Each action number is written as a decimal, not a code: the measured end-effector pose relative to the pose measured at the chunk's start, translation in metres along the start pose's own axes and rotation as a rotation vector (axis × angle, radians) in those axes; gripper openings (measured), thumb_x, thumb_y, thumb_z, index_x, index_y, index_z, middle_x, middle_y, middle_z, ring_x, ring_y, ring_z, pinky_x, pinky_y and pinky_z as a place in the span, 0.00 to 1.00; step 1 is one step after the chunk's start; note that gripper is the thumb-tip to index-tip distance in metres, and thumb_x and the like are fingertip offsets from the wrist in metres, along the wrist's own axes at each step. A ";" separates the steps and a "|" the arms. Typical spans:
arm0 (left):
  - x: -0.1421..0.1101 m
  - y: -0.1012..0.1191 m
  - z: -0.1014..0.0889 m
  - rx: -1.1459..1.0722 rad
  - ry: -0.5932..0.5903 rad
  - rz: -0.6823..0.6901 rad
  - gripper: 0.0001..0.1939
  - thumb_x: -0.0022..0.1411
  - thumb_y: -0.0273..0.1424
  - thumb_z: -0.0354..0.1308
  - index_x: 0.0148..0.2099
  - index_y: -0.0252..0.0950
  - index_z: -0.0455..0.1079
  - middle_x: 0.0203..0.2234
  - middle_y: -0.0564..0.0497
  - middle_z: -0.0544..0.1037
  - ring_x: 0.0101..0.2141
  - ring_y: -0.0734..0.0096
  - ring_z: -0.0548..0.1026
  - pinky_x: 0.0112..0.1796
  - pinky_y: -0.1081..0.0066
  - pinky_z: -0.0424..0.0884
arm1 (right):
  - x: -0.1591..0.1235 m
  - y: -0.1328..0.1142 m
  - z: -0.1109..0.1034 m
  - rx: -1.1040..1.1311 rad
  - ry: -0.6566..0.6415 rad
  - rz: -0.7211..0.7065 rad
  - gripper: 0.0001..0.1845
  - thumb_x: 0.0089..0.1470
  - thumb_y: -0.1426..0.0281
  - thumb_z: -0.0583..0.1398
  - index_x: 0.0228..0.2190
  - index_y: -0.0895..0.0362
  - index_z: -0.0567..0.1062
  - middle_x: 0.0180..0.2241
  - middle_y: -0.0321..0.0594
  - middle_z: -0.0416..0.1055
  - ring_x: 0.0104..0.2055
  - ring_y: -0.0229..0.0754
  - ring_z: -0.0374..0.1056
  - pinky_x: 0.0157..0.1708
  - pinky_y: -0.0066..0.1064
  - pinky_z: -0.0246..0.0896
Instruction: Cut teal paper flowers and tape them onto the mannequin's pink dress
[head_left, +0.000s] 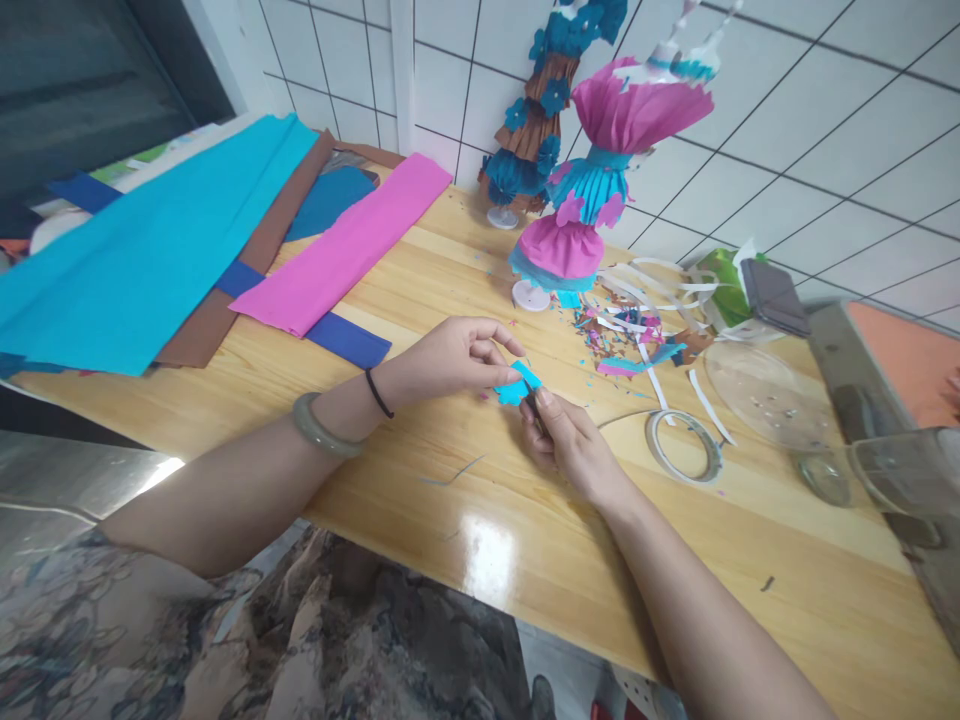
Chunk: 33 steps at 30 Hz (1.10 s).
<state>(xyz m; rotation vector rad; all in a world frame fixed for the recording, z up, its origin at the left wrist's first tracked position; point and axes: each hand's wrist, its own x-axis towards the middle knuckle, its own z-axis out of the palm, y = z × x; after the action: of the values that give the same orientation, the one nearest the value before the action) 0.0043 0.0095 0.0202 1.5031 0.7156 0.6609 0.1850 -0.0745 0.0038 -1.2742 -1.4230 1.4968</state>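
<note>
My left hand [459, 358] pinches a small turquoise paper piece [517, 384] just above the wooden table [465, 500]. My right hand [564, 432] is closed around a thin dark tool whose tip meets the same paper; what the tool is I cannot make out. A green bangle and a black band sit on my left wrist. Both hands work close together at the table's middle.
Turquoise [142, 250], pink [345, 245], brown and blue crepe sheets lie at the left. Two paper-dressed doll figures [581, 190] stand at the back by the tiled wall. Paper scraps [637, 335], a tape roll [684, 447], a clear lid [757, 392] and a glass jar [900, 475] are on the right.
</note>
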 end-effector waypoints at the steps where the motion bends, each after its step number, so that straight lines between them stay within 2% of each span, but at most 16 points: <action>1: 0.000 0.000 0.000 0.001 0.000 0.003 0.14 0.52 0.28 0.63 0.41 0.29 0.68 0.22 0.52 0.77 0.24 0.75 0.76 0.28 0.76 0.72 | 0.000 0.000 0.000 -0.002 0.001 -0.001 0.22 0.60 0.51 0.48 0.26 0.56 0.61 0.16 0.27 0.49 0.17 0.30 0.43 0.15 0.25 0.38; 33: -0.002 0.002 -0.002 0.001 0.011 0.027 0.16 0.52 0.29 0.63 0.43 0.29 0.67 0.24 0.51 0.76 0.24 0.76 0.75 0.28 0.76 0.72 | -0.002 -0.005 0.001 -0.068 -0.014 0.014 0.23 0.60 0.51 0.48 0.25 0.56 0.60 0.17 0.27 0.49 0.17 0.31 0.44 0.16 0.26 0.38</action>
<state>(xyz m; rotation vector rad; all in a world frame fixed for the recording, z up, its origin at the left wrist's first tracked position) 0.0020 0.0091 0.0223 1.5138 0.7055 0.6902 0.1840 -0.0758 0.0087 -1.3191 -1.4883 1.4810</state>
